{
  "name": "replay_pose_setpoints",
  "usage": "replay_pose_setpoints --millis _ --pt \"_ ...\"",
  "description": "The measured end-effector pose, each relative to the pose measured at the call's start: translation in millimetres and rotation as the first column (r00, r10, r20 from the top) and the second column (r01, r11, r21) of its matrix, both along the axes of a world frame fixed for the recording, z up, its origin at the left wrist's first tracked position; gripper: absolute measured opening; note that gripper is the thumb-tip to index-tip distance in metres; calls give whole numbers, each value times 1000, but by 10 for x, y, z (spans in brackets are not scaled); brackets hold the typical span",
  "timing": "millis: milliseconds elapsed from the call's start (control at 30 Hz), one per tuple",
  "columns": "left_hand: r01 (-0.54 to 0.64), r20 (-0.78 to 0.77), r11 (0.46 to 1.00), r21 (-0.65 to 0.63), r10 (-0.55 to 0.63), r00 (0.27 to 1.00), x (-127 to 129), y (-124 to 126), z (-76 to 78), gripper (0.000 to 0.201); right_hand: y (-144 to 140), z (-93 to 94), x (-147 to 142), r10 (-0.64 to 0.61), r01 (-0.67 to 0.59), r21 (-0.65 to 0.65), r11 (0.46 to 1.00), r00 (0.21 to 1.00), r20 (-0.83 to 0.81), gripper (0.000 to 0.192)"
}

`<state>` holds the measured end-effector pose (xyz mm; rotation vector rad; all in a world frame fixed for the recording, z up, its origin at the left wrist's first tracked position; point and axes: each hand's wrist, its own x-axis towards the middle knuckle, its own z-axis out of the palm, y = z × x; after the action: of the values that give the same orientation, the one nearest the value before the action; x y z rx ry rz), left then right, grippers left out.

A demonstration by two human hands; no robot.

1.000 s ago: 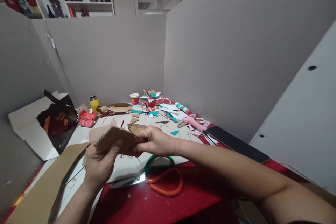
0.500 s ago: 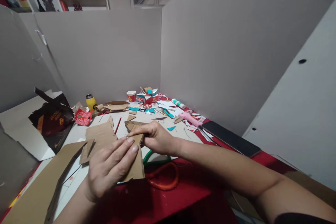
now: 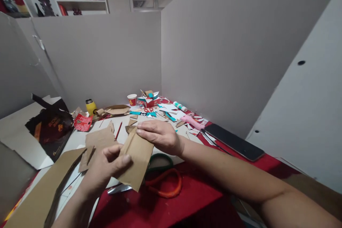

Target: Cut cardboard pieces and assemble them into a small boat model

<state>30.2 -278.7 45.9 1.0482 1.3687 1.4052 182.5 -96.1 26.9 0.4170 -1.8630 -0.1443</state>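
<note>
1. Two bare hands hold one brown cardboard piece [image 3: 136, 158] just above the near middle of a cluttered bench [image 3: 203, 192] covered in red.
2. Far left, a dark bag [image 3: 49, 130] lies on white board; a long cardboard strip [image 3: 40, 192] runs along the near left edge.
3. Left hand [image 3: 103, 169]: its fingers are closed on the piece's lower left side, thumb on top and the other fingers hidden beneath.
4. More cardboard offcuts [image 3: 100, 139] lie flat just beyond the left hand.
5. Scissors [image 3: 160, 181] with green and orange handles rest directly beneath the held piece, blades pointing left and partly hidden by it.
6. Right hand [image 3: 160, 136]: its fingers are narrowed and lie over the piece's far top edge, pressing or pinching it; the exact grip cannot be told.
7. Far middle, a yellow bottle [image 3: 91, 107], a paper cup [image 3: 131, 99] and teal and white scraps [image 3: 149, 108] sit near the partition.
8. Right, a pink glue gun [image 3: 192, 121] lies beside a dark phone [image 3: 235, 141].
9. Risks, as a judgement: thin cardboard could crease or tear under uneven pressure from the two hands. If lowered, a hand may catch the hidden scissor blades. A wide right elbow could nudge the phone.
</note>
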Motion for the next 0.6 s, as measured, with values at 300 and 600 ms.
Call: replay_pose_setpoints --millis 300,600 --pt "78 31 995 -61 -76 997 139 -24 29 29 -24 -26 14 -78 77 -52 996 997 -11 35" --pt "67 -96 998 20 -65 993 144 -14 -33 24 -315 41 121 -196 197 7 980 977 -78 24"
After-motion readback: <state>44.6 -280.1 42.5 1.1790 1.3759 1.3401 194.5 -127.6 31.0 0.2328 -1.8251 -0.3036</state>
